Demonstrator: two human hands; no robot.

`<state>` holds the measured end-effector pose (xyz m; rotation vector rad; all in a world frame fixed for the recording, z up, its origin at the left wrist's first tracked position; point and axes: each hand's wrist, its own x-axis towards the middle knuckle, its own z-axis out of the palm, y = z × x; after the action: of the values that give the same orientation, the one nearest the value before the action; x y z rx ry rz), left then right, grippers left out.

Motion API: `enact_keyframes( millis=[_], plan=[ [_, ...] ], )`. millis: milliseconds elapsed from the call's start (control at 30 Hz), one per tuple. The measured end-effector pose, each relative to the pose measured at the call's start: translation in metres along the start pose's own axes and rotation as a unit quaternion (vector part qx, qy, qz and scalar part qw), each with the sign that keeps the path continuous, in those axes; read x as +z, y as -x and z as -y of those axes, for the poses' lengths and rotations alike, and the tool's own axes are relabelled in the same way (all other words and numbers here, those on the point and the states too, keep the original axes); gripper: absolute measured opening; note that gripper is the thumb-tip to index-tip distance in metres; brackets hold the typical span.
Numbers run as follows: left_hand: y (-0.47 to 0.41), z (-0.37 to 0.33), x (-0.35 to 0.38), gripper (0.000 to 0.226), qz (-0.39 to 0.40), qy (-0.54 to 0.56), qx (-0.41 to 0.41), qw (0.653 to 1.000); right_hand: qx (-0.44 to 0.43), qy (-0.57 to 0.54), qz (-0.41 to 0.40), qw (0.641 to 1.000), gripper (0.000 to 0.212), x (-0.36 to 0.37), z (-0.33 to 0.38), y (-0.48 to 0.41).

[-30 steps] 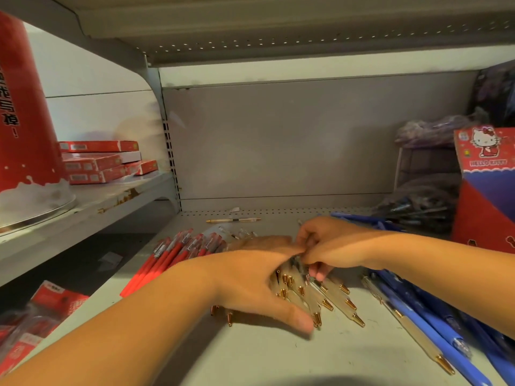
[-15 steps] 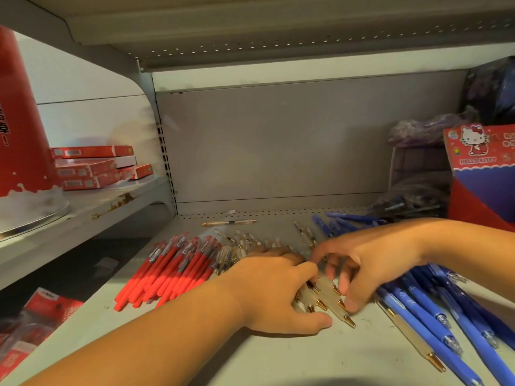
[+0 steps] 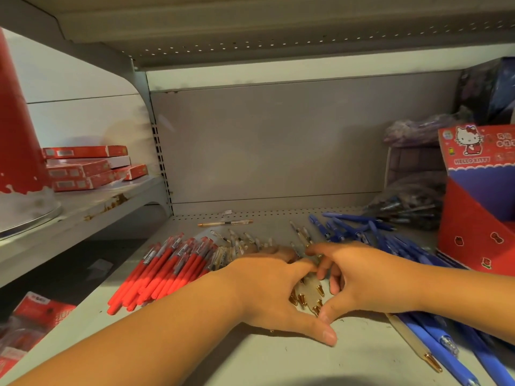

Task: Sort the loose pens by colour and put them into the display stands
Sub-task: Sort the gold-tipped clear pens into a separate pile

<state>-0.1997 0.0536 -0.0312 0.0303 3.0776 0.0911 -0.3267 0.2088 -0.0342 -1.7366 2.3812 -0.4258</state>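
Head view: left hand and right hand, both spread, thumbs touching, ring clear pens on a shelf; red pens left of them, blue pens right.

red pens, seemingly clear pens, blue pens

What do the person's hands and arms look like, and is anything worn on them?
The left hand and right hand are bare: no gloves, rings, watch or bracelet show. No sleeves come into view, and the arms are uncovered right to the picture's edge. The left thumb's nail looks short and unpainted.
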Motion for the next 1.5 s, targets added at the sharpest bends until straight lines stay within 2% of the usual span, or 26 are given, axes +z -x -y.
enact_keyframes(
  millis=[100,200,233,300,367,500,600,667,767,867,1033,1133,1267,1500],
  plan=[
    [-0.003,0.001,0.0,0.086,-0.003,0.004,0.005,1.0,0.008,0.009,0.034,0.999,0.093,-0.005,-0.002,-0.002],
    [-0.004,0.007,0.0,0.08,0.007,0.025,-0.002,1.0,0.018,0.021,0.13,0.991,0.077,-0.035,-0.006,-0.013],
    [-0.003,0.009,0.0,0.079,0.008,0.039,-0.002,0.999,0.028,0.007,0.124,0.992,0.064,-0.044,-0.008,-0.022],
    [-0.001,0.014,-0.005,0.078,-0.008,0.063,0.006,0.998,0.066,-0.019,0.048,0.996,0.037,-0.053,-0.015,-0.046],
    [0.0,0.021,-0.012,0.077,-0.027,0.047,-0.006,0.999,0.128,0.008,-0.019,0.992,0.02,-0.048,-0.019,-0.075],
    [0.006,0.051,-0.03,0.067,-0.062,-0.004,-0.112,0.992,0.207,0.111,-0.025,0.972,0.021,-0.023,-0.019,-0.12],
    [0.015,0.087,-0.033,0.062,-0.09,-0.023,-0.185,0.978,0.216,0.156,-0.018,0.964,0.022,-0.009,-0.019,-0.143],
    [0.022,0.108,-0.029,0.058,-0.084,0.015,-0.222,0.971,0.22,0.159,-0.004,0.962,0.02,-0.008,-0.019,-0.153],
    [0.025,0.128,-0.022,0.055,-0.063,0.053,-0.248,0.965,0.241,0.129,0.03,0.961,0.005,-0.012,-0.021,-0.165],
    [0.024,0.135,-0.017,0.058,-0.061,0.074,-0.245,0.965,0.258,0.076,0.023,0.963,0.01,-0.013,-0.021,-0.178],
    [0.023,0.14,-0.02,0.051,-0.08,0.118,-0.229,0.963,0.188,0.063,-0.029,0.98,0.021,-0.017,-0.009,-0.21],
    [0.027,0.145,-0.022,0.047,-0.102,0.136,-0.241,0.955,0.119,0.046,-0.039,0.991,0.012,-0.014,0.004,-0.231],
    [0.031,0.152,-0.019,0.041,-0.13,0.143,-0.257,0.947,0.045,0.067,-0.047,0.996,0.013,0.001,0.015,-0.259],
    [0.03,0.156,-0.017,0.033,-0.162,0.145,-0.278,0.936,0.013,0.109,-0.051,0.993,0.01,0.023,0.003,-0.289]
  ],
)
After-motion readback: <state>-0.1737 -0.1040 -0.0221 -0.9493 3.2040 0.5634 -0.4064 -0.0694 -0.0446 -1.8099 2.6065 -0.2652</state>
